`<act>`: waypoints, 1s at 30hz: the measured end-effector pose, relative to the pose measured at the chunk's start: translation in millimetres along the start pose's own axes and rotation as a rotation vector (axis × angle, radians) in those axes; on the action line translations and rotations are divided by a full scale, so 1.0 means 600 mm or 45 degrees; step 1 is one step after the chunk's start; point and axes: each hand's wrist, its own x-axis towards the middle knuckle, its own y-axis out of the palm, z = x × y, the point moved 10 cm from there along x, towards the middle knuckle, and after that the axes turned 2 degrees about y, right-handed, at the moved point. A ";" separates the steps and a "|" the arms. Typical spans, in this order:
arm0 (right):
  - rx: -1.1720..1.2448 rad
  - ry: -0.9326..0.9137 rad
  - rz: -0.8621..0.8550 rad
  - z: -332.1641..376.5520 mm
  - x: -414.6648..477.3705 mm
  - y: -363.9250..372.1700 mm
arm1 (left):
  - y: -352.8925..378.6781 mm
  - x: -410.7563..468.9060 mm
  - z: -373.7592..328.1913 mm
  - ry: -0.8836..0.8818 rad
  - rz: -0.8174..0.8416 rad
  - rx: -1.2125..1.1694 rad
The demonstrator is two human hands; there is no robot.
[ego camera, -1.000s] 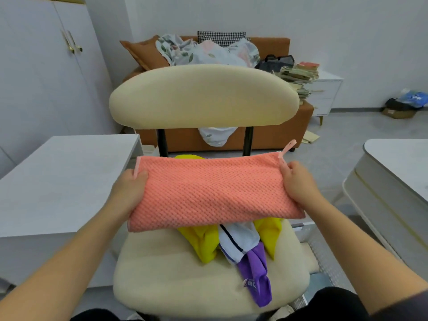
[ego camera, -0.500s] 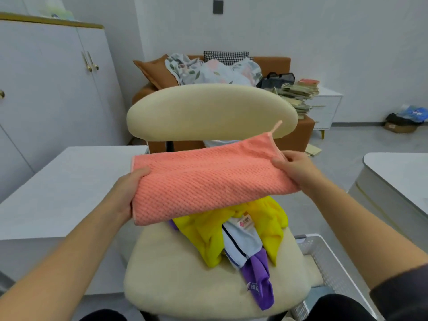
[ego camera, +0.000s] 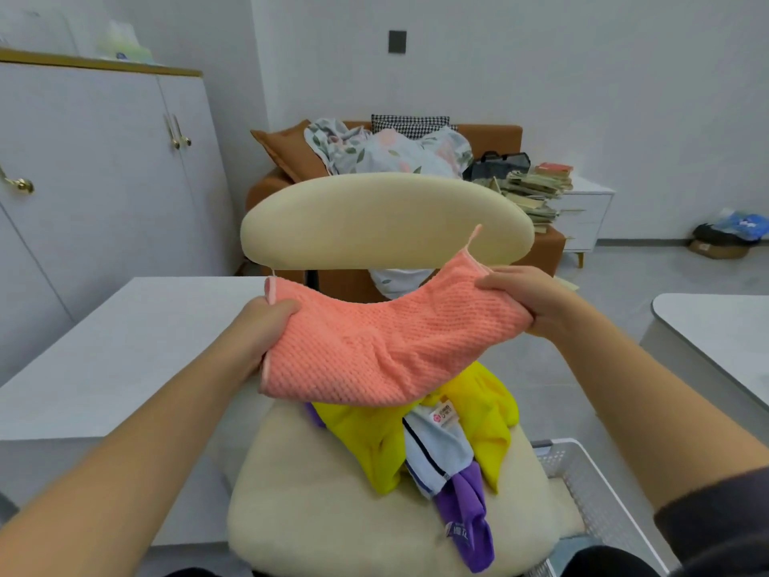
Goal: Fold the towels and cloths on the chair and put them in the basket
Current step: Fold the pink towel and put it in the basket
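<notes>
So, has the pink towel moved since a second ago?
Yes: the pink towel has risen, its right corner now overlapping the chair backrest.

Two arms in view. Left forearm (ego camera: 125, 451): bare along its whole visible length, from the lower frame edge up to the left hand (ego camera: 266, 326). Right forearm (ego camera: 645, 401): bare from the right hand (ego camera: 528, 301) back to near the elbow, where a dark charcoal sleeve (ego camera: 715, 522) begins. Sleeve fabric is matte and soft-looking, with a slightly fuzzy edge. Black clothing (ego camera: 603, 562) shows at the bottom edge of the view; too little is visible to identify the garment.
</notes>
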 end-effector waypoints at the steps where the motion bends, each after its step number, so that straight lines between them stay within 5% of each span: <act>1: -0.043 -0.059 0.041 0.016 -0.008 0.014 | 0.006 -0.002 -0.015 0.053 0.008 0.008; 9: -0.332 -0.179 0.209 0.034 -0.014 0.088 | 0.046 -0.012 -0.044 0.020 0.128 -0.030; 17: -1.130 -0.522 -0.082 0.044 0.067 0.082 | 0.032 -0.027 -0.035 0.260 0.058 0.039; 24: -1.131 -0.537 -0.062 0.011 0.076 0.089 | 0.102 -0.064 -0.031 0.157 0.783 -0.099; 30: -1.112 -0.427 -0.066 0.002 0.082 0.055 | 0.113 -0.049 -0.064 0.821 0.582 0.604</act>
